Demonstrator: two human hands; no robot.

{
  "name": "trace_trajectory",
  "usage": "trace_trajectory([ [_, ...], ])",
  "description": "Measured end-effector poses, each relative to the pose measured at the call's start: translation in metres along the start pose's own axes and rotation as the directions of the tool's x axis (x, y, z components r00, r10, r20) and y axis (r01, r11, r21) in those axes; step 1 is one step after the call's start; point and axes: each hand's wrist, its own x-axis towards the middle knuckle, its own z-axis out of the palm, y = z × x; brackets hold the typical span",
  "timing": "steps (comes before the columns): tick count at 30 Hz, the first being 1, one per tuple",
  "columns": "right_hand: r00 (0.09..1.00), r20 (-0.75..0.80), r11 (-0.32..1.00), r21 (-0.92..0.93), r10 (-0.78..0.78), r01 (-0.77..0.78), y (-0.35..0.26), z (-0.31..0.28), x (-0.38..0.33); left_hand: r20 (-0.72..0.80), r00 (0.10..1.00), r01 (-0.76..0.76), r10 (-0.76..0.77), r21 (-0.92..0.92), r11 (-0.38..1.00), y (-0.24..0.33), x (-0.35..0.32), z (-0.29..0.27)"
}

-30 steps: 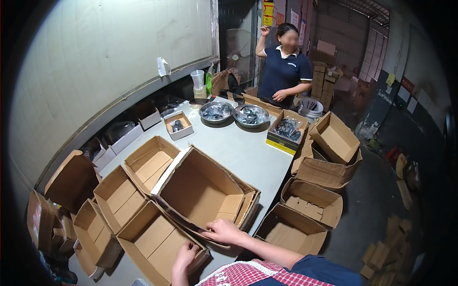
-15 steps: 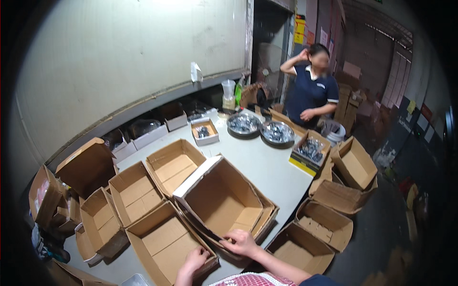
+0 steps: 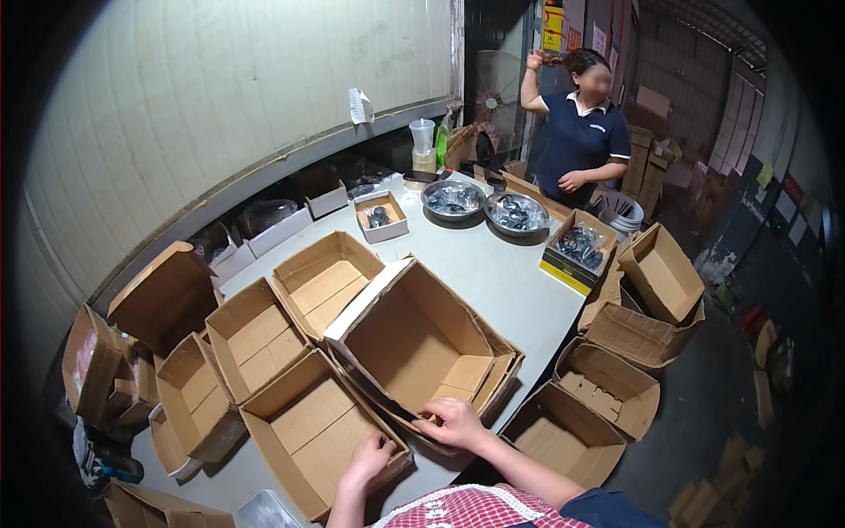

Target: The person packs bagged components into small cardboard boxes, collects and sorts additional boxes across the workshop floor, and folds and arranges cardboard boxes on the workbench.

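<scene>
Step in hand, as judged: handling and steadying open cartons at the near side of the pale grey tabletop (image 3: 493,282). The right hand (image 3: 453,424) lies on the near rim of a tilted stack of nested brown cardboard boxes (image 3: 392,352), its fingers curled over the edge; it appears to be grasping that rim. The stack extends forward and to the left from this hand. The left hand (image 3: 370,459) is half-curled at the right-hand wall of a shallow open brown cardboard box (image 3: 317,431), which spreads to its left and forward. Whether that hand pinches the wall or merely rests on it cannot be told.

In my judgement, a lift or shift of the stack would call for a firm hold on every nested layer, since a grip on the outer rim alone could let the inner ones slip. The shallow box would need bracing, as the two stand tight against each other.

Hidden or unclear: the left fingertips are mostly out of sight; the number of nested layers and the underside of the stack cannot be established. Far ahead of the right hand, the two round steel bowls (image 3: 517,234) hold small dark items, apparently in clear plastic, not identifiable. Left of the left hand, a translucent plastic container (image 3: 264,510) and a brown carton with raised flaps (image 3: 167,510) are cut off by the lower edge and the dark lens border.
</scene>
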Motion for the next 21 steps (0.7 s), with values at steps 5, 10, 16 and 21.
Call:
trace_trajectory([
  [5,0.999,0.016,1.000,0.004,0.028,-0.028,-0.007,-0.002,-0.004,-0.013,0.999,0.032,-0.032,0.030,0.999,0.007,-0.009,-0.001],
  [10,0.999,-0.019,1.000,0.003,-0.028,0.028,-0.006,-0.003,-0.003,0.048,0.991,0.127,-0.123,-0.080,0.989,-0.004,-0.001,0.006],
  [16,0.996,0.058,0.997,0.014,0.069,-0.070,-0.009,-0.005,0.007,0.043,0.998,-0.026,0.036,-0.217,0.976,-0.041,0.019,0.017],
  [21,0.827,0.507,0.970,-0.142,0.244,-0.199,0.008,0.000,0.018,0.028,0.999,0.025,-0.024,-0.048,0.999,0.004,-0.002,-0.001],
])
